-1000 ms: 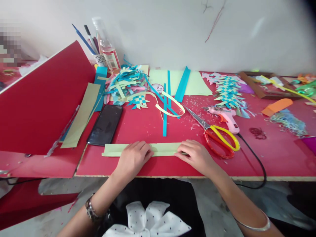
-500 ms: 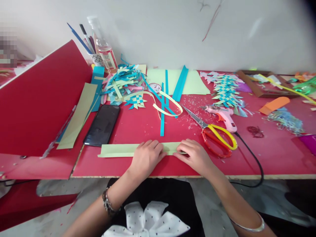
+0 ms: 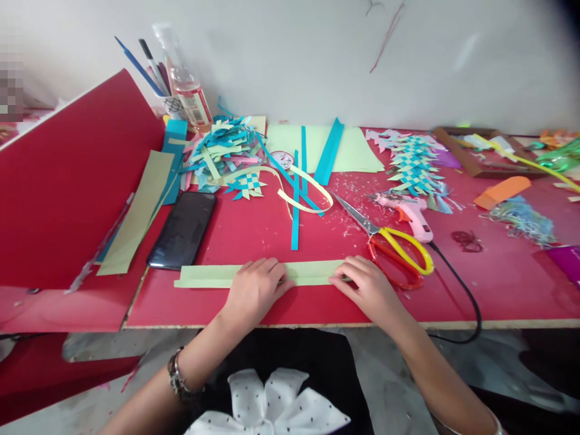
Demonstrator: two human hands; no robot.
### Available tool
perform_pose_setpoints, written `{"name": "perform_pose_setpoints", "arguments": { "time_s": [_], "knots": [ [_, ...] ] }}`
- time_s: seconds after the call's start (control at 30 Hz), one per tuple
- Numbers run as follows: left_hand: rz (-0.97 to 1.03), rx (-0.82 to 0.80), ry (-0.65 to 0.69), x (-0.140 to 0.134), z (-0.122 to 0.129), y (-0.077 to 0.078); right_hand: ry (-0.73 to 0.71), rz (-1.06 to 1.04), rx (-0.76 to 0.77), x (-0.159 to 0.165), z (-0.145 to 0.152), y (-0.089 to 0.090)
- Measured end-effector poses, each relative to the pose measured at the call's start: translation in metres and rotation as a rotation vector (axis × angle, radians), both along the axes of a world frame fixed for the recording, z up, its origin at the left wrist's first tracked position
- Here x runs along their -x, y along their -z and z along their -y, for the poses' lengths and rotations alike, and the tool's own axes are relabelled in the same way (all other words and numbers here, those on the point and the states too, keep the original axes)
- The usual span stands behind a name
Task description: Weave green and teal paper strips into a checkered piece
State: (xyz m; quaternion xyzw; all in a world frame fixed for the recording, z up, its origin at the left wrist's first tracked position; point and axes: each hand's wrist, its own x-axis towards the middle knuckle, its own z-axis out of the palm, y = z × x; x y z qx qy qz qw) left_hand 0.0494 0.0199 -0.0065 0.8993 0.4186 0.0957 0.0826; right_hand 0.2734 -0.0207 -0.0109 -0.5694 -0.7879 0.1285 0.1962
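A long pale green paper strip (image 3: 312, 272) lies flat near the table's front edge, with a fold running along its lower side. My left hand (image 3: 254, 284) rests over the strip left of its middle, fingers curled on top and thumb at the folded edge. Around the strip's right end, my right hand (image 3: 365, 284) has its thumb and fingers closed on the paper. Just right of that hand lie scissors (image 3: 393, 254) with one yellow and one red handle. A black phone (image 3: 182, 229) sits behind the strip's left end.
Behind are cut paper scraps (image 3: 226, 148), blue strips (image 3: 295, 223), a glass bottle (image 3: 193, 96) and a woven paper piece (image 3: 414, 166). A pink glue gun (image 3: 410, 214) with a black cord lies right. A red board (image 3: 77, 193) leans at left.
My hands have slid apart along the paper strip, the left one leftward and the right one rightward. More of the strip shows between them. The view has shifted slightly.
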Motion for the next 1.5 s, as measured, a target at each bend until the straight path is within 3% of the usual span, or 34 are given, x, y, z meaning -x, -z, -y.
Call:
{"name": "perform_pose_setpoints", "arguments": {
  "time_s": [0.2, 0.6, 0.83, 1.17, 1.33, 1.43, 1.5],
  "knots": [
    [-0.002, 0.011, -0.036, 0.009, 0.0, -0.003, 0.003, 0.0, -0.004, 0.001, 0.0, 0.0],
    [-0.018, -0.037, -0.073, 0.071, 0.0, -0.005, 0.087, -0.051, -0.022, -0.008, 0.006, 0.001],
    [-0.035, 0.018, -0.156, 0.105, 0.002, -0.003, 0.088, -0.052, -0.039, -0.007, 0.007, 0.004],
    [-0.042, -0.026, -0.315, 0.141, 0.009, -0.003, 0.103, -0.029, -0.058, -0.006, 0.007, 0.004],
    [-0.156, -0.148, -0.281, 0.138, 0.014, -0.009, 0.096, -0.02, -0.058, -0.006, 0.007, 0.006],
    [-0.265, -0.236, -0.211, 0.118, 0.024, -0.012, 0.091, -0.012, -0.057, -0.006, 0.006, 0.005],
    [-0.213, -0.218, -0.089, 0.098, 0.033, -0.012, 0.084, -0.005, -0.06, -0.006, 0.006, 0.005]
  ]
}}
